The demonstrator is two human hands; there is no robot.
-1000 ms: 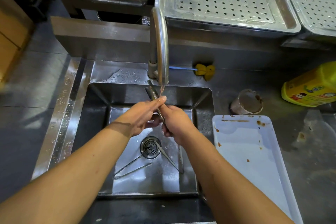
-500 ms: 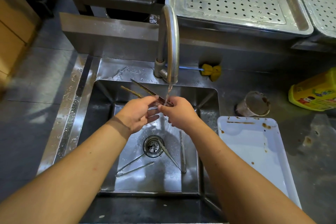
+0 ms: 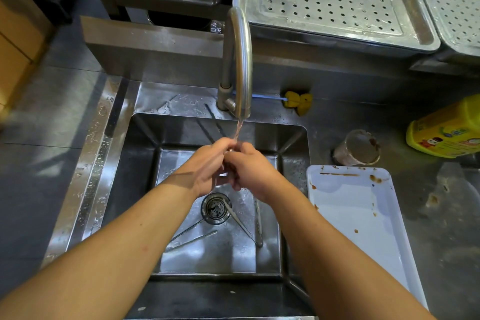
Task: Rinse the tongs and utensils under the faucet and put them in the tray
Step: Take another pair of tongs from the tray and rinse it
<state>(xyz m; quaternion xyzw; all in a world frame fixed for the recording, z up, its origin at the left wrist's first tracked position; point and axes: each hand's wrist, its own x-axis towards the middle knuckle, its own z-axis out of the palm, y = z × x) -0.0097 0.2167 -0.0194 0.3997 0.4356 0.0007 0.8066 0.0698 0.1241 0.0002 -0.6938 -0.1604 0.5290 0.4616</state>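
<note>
Left hand (image 3: pixel 207 165) and right hand (image 3: pixel 250 167), pressed together, grip blurred tongs (image 3: pixel 217 128) under the faucet (image 3: pixel 239 60); slow turning should rinse every side before the tray (image 3: pixel 350 228).

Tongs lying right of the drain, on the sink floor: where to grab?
Pinch the tongs at the joined end, nearest the front wall of the sink, coming straight down: they lie flat, and the arms splay apart toward the drain.

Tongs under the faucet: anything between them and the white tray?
Nothing visible. The left hand and right hand hold the tongs over the sink. The white tray lies just right of it, holding only stains. The sink's right rim must be cleared. The cup stands behind the tray, off the path.
</note>
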